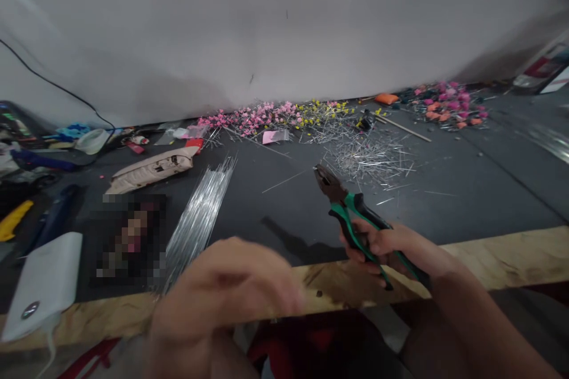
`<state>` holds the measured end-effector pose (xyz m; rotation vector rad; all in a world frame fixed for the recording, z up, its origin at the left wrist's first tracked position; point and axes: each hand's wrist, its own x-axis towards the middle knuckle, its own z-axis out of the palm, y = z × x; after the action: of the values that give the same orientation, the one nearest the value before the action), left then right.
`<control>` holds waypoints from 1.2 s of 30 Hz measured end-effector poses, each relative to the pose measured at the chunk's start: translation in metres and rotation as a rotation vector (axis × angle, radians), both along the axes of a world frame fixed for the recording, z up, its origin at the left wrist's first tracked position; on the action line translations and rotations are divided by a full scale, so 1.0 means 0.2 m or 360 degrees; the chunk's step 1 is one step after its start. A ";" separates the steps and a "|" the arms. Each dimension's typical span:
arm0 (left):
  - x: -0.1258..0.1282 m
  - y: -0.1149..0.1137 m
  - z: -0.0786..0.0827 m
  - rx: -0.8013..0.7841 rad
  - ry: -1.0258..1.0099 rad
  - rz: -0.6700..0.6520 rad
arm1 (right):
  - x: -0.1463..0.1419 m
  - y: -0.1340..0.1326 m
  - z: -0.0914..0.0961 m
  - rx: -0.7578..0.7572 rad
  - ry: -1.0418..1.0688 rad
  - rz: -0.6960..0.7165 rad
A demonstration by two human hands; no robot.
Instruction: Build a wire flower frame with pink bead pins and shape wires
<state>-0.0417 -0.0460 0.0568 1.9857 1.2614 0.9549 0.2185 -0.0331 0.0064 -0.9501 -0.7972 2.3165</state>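
Note:
My right hand point(377, 246) is wrapped round the handles of combination pliers point(340, 192) with green and black grips. The jaws point up and away, over the dark table. A single thin wire point(284, 182) runs to about the tip of the jaws; whether they grip it I cannot tell. My left hand point(235, 284) is near the table's front edge, curled and smeared by motion, and its fingertips are unclear. Just behind it lies a bundle of long straight wires point(200, 207). Beyond the pliers spreads a heap of short cut wires point(368, 157).
Pink flower-headed wires point(258, 117) and yellow ones point(326, 111) lie along the wall. Magenta and orange ones point(451, 103) are at the back right. A beige pouch point(153, 169), a white power bank point(47, 284) with a cable and a yellow-handled tool point(15, 220) occupy the left.

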 end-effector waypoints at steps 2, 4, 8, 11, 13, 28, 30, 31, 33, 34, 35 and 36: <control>0.02 0.13 -0.04 -0.0339 -0.0036 -0.0266 | 0.00 -0.01 0.00 -0.0015 0.0058 0.0019; 0.05 0.23 -0.10 -0.0623 -0.0190 -0.0350 | -0.01 -0.02 -0.01 -0.0014 0.0096 0.0011; 0.13 0.31 -0.21 -0.0617 -0.0615 -0.0071 | -0.04 -0.05 -0.03 -0.0088 0.0150 0.0043; 0.17 0.32 -0.26 -0.0534 -0.0754 0.0017 | -0.06 -0.06 -0.05 -0.0133 0.0153 0.0041; 0.18 0.33 -0.27 -0.0464 -0.0741 0.0054 | -0.07 -0.06 -0.05 -0.0147 0.0130 0.0054; 0.05 0.36 -0.30 0.0578 0.0008 -0.0422 | -0.01 -0.11 -0.07 -0.0241 0.0259 0.0084; 0.02 0.36 -0.28 0.0566 0.0069 -0.0465 | -0.01 -0.12 -0.07 -0.0253 0.0266 0.0091; 0.02 0.36 -0.28 0.0553 0.0081 -0.0482 | -0.01 -0.12 -0.08 -0.0258 0.0276 0.0106; 0.01 0.36 -0.27 0.0540 0.0063 -0.0504 | -0.01 -0.12 -0.08 -0.0257 0.0289 0.0132; 0.01 0.36 -0.26 0.0535 0.0046 -0.0512 | 0.00 -0.12 -0.08 -0.0257 0.0289 0.0133; 0.01 0.36 -0.26 0.0527 0.0032 -0.0517 | 0.00 -0.13 -0.08 -0.0257 0.0277 0.0123; 0.01 0.36 -0.25 0.0513 0.0028 -0.0515 | 0.00 -0.13 -0.07 -0.0264 0.0258 0.0121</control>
<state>-0.0389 0.0259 0.0068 2.3581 0.7940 1.0256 0.2181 -0.0587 -0.0081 -0.7991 -0.5920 2.5193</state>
